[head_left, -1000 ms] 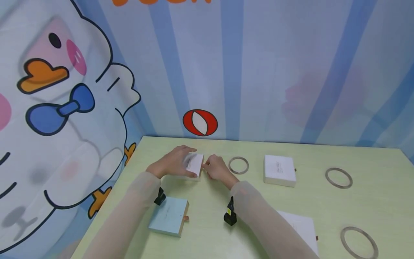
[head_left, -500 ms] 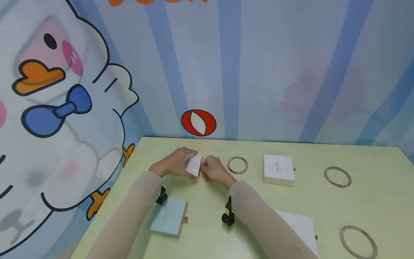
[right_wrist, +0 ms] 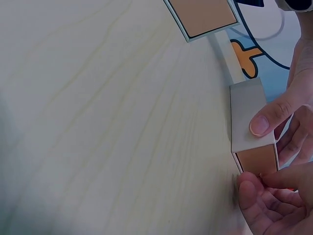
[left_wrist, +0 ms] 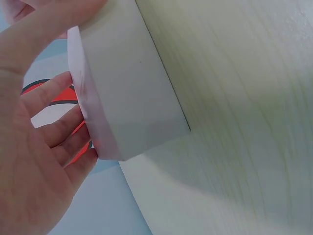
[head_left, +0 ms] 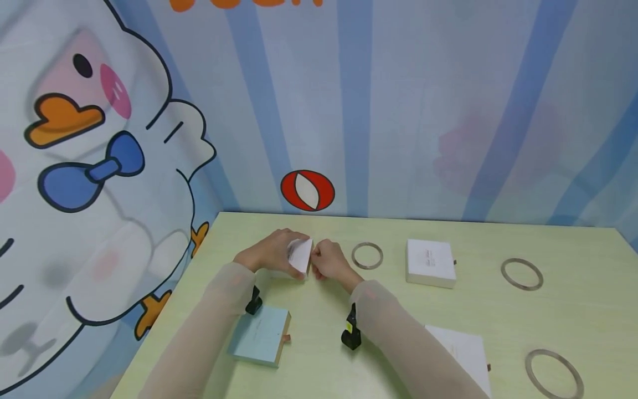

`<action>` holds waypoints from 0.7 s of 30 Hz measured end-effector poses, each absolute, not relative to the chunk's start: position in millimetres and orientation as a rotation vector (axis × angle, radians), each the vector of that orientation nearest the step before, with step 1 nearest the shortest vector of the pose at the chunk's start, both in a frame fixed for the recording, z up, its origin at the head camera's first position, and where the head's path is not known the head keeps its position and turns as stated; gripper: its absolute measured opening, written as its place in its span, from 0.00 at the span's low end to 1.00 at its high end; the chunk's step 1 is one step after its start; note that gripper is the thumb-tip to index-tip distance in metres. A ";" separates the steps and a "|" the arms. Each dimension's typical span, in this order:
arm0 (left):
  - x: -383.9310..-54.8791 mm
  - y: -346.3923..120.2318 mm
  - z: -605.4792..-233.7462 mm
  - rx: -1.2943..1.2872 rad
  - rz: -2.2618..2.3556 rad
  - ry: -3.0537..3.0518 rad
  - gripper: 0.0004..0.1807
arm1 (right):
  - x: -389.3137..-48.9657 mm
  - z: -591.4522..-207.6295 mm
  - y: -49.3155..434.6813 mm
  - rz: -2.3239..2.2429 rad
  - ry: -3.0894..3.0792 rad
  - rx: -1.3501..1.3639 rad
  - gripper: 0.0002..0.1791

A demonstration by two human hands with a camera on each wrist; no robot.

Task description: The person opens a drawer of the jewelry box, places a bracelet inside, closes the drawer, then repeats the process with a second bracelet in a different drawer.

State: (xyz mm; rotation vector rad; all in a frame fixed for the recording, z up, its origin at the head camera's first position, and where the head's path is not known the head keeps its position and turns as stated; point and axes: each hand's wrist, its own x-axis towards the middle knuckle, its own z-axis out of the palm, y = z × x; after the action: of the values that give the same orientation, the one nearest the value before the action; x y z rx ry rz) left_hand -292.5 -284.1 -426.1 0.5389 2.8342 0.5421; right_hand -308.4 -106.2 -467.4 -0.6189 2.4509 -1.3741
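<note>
My left hand [head_left: 273, 252] grips a small white drawer-style box [head_left: 300, 255] near the back left of the table. Its thumb lies along the near side, as the right wrist view shows, and the other fingers are on the far side. At the box's right end, my right hand [head_left: 330, 260] pinches between thumb and forefinger at the brown drawer front [right_wrist: 257, 157]. The pull tab there is mostly hidden by the fingertips. The drawer front sits about level with the sleeve's edge. Below the left forearm lies a light blue box [head_left: 260, 335] with a brown ribbon tab [head_left: 286, 338].
A grey bangle [head_left: 367, 255] lies just right of my right hand. Farther right are a white box [head_left: 431, 263], another white box [head_left: 463, 354] partly behind my right sleeve, and two more ring shapes, one bangle [head_left: 521, 287] behind the other bangle [head_left: 531, 372]. A printed backdrop [head_left: 399, 111] rises behind the table.
My right hand has shifted slightly left, closer against the box's end, and less of the brown drawer front shows. The left hand keeps its hold; the other objects stay put.
</note>
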 end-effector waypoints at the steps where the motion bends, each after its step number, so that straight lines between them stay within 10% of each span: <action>1: -293.3 -284.0 -426.5 0.537 0.540 2.832 0.47 | -308.5 -468.0 -106.4 -1.381 2.452 -0.613 0.16; 21: -301.9 -283.3 -428.6 0.494 0.510 2.832 0.48 | -311.7 -472.1 -102.9 -1.449 2.403 -0.571 0.17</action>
State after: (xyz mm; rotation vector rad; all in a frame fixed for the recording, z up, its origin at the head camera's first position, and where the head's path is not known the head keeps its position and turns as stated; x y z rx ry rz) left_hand -301.9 -283.3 -428.6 0.4935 2.8322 0.5103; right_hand -311.7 -102.9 -472.1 -0.5711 2.4027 -1.4487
